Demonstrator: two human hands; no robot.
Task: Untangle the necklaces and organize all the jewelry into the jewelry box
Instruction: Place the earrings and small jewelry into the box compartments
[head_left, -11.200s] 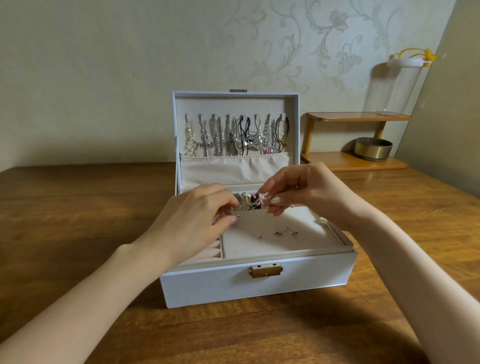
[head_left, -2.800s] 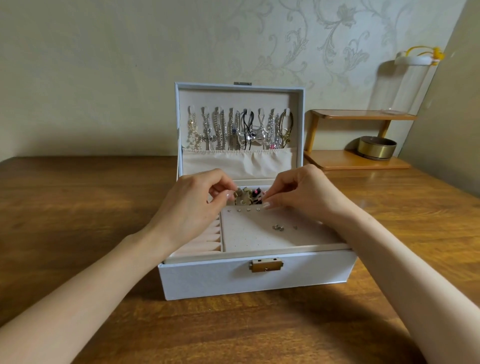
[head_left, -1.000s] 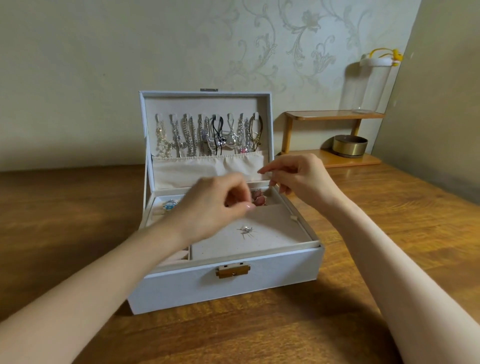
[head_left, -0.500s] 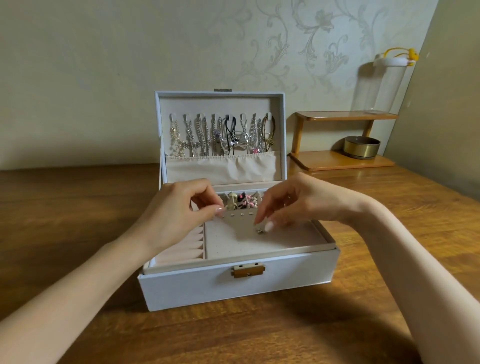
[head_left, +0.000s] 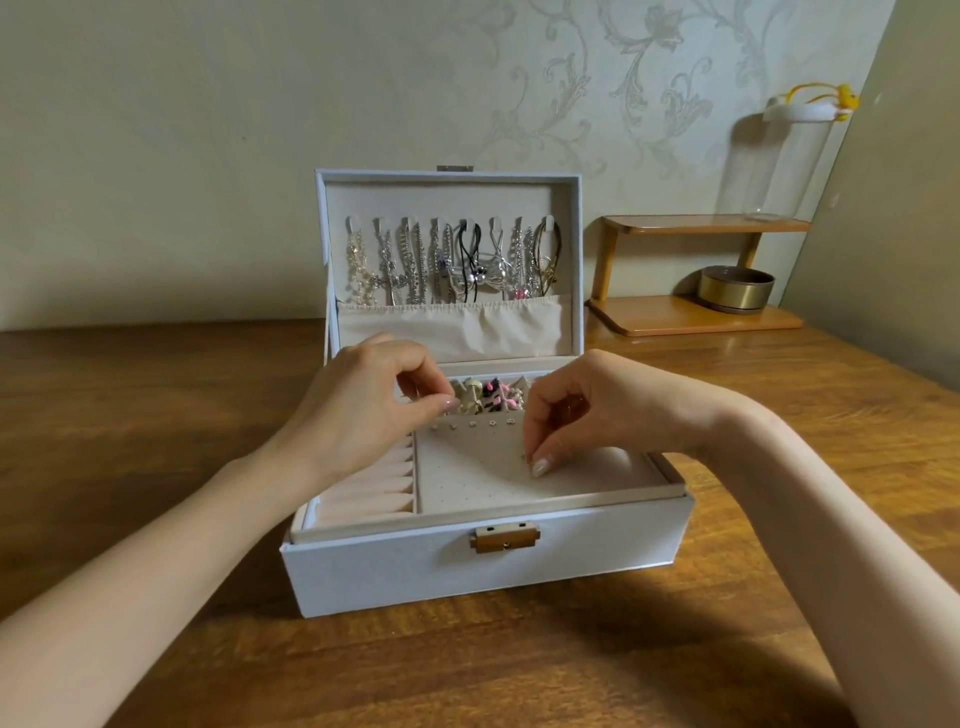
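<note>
Because the necklaces (head_left: 447, 265) hang sorted on the lid hooks of the jewelry box (head_left: 571, 551) on the counter (head_left: 156, 415), work centres on the earring panel (head_left: 478, 457). The left hand (head_left: 358, 410), wrist low, pinches its raised back edge to steady it. The right hand (head_left: 582, 410) arches over, fingers (head_left: 540, 465) pressed together on the perforations; whether around a stud cannot be told.

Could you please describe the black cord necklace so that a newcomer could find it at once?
Find the white jewelry box on the wooden table and look inside its raised lid, where necklaces hang from a row of hooks. Near the middle hangs the black cord necklace, the only black strand among pale metallic chains.
</note>
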